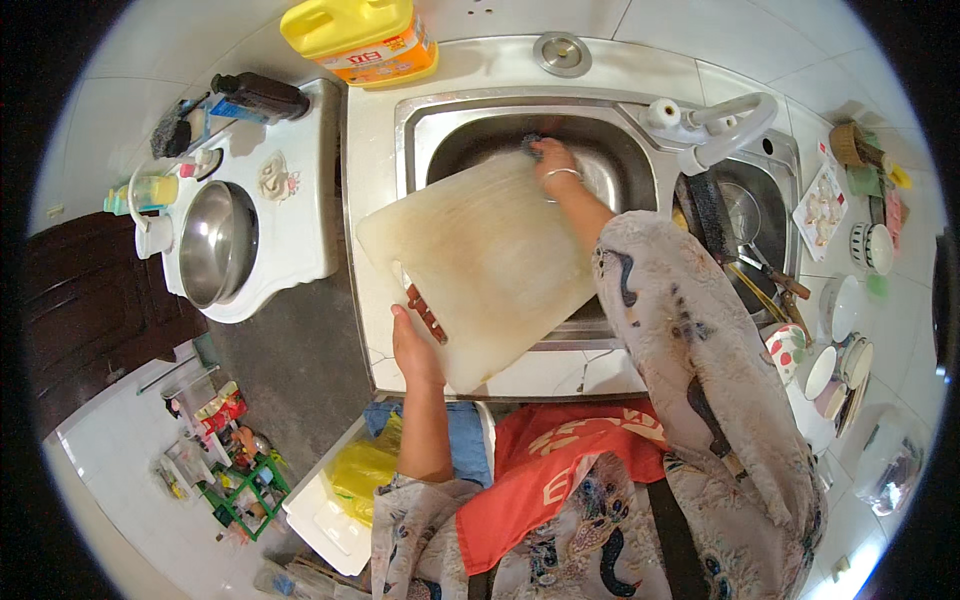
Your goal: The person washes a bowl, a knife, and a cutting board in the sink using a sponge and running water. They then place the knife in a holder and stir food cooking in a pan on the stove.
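Note:
A large, pale, worn cutting board [490,260] lies tilted across the left basin of the steel sink [420,140], its near-left corner over the white counter. My left hand [415,355] grips its left edge beside the handle slot, thumb on top and the other fingers mostly hidden below. Something reddish-brown shows in the slot. At the board's far edge, my right hand [557,165] is closed on a small dark scouring pad [533,145], partly covered by the fingers. A bracelet circles the right wrist.
A white faucet [735,130] arches over the sink's divider. The right basin holds a dark pan [705,215] and a strainer [740,210]. Bowls [820,370] stand at right. A yellow jug [360,40] sits behind the sink; a metal basin [215,245] rests on the left washstand.

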`<action>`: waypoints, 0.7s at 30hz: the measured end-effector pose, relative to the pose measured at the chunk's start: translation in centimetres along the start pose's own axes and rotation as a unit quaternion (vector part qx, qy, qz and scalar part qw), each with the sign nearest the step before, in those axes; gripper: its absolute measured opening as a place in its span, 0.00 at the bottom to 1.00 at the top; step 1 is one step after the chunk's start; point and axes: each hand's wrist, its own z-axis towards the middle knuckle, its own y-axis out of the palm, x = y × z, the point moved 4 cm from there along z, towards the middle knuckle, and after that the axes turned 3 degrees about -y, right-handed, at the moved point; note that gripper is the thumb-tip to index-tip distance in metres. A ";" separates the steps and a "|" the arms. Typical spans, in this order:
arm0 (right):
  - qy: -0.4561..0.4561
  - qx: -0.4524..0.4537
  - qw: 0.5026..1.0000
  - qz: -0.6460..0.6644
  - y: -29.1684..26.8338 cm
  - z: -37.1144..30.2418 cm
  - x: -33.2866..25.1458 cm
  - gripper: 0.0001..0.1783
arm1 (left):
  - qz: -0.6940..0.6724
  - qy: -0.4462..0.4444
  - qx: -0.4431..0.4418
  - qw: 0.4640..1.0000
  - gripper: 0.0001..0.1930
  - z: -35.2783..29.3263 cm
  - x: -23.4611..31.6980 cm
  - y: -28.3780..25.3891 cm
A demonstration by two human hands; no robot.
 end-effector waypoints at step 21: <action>-0.207 0.067 0.973 0.077 -2.4 -21.6 -12.4 0.23 | -0.030 0.001 0.027 0.999 0.27 -0.5 -0.5 -0.3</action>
